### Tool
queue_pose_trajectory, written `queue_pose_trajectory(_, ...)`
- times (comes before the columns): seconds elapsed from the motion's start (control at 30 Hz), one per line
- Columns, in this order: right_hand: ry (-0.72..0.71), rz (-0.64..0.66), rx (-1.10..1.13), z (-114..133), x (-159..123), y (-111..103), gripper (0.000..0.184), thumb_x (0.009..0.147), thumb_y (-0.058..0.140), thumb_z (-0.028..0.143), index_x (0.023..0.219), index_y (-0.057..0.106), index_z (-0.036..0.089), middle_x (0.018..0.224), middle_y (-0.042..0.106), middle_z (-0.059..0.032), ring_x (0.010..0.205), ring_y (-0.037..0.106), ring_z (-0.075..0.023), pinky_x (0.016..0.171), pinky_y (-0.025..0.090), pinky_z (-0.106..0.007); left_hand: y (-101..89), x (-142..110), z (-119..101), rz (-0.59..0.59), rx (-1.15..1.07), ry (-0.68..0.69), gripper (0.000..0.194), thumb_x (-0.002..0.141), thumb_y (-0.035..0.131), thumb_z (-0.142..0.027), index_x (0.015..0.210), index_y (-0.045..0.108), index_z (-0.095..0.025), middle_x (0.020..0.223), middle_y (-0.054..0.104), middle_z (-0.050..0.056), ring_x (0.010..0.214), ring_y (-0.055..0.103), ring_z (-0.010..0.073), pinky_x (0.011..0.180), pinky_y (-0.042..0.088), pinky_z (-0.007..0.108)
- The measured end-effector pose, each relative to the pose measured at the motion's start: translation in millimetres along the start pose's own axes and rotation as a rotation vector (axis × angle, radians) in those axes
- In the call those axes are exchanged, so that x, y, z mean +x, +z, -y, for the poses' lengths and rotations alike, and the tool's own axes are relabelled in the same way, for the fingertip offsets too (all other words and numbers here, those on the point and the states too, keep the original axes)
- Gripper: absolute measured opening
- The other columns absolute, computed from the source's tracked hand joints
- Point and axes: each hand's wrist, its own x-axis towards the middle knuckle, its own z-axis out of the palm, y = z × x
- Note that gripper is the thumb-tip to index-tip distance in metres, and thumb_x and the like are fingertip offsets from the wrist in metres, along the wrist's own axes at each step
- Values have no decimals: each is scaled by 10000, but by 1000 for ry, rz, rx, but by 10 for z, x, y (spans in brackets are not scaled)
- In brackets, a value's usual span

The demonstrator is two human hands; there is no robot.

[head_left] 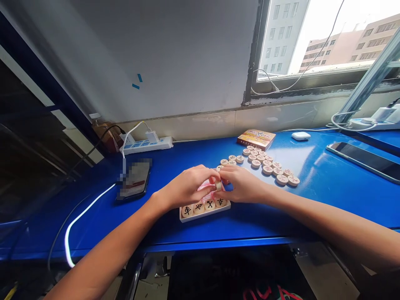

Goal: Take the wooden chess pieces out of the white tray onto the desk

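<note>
A small white tray [187, 218] lies on the blue table near its front edge, with a row of round wooden chess pieces [198, 207] marked in black along its near side. My left hand [187, 187] rests curled over the tray, fingers bent on something pinkish beneath. My right hand [242, 184] is beside it, pinching one wooden piece [218, 186] on its edge over the tray. Several loose pieces with red marks [267, 166] lie on the table just beyond my right hand.
An orange box lid [256, 138] sits behind the loose pieces. A black phone [135, 181] with a white cable lies at left, a power strip [146, 144] by the wall, white earbud case [301, 136] and another phone [365, 161] at right.
</note>
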Motion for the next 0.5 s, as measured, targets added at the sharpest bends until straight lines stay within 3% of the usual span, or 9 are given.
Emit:
queue_pose_trajectory(0.33, 8, -6, -64, 15, 10, 0, 238, 760, 662, 364, 690, 533, 176, 650, 515, 4, 644, 446, -132, 628, 342, -259, 14, 4, -4, 44, -185, -52, 166, 885, 513, -219, 1047, 540, -193, 1006, 645, 11, 904, 599, 146, 771, 453, 241)
queue_pose_trajectory(0.5, 18, 7, -62, 26, 4, 5, 222, 764, 658, 358, 701, 559, 170, 649, 533, 1, 649, 450, -133, 627, 340, -260, 15, 8, -43, 36, -120, -91, 173, 836, 516, -170, 1006, 546, -186, 972, 649, 15, 855, 597, 159, 741, 445, 259)
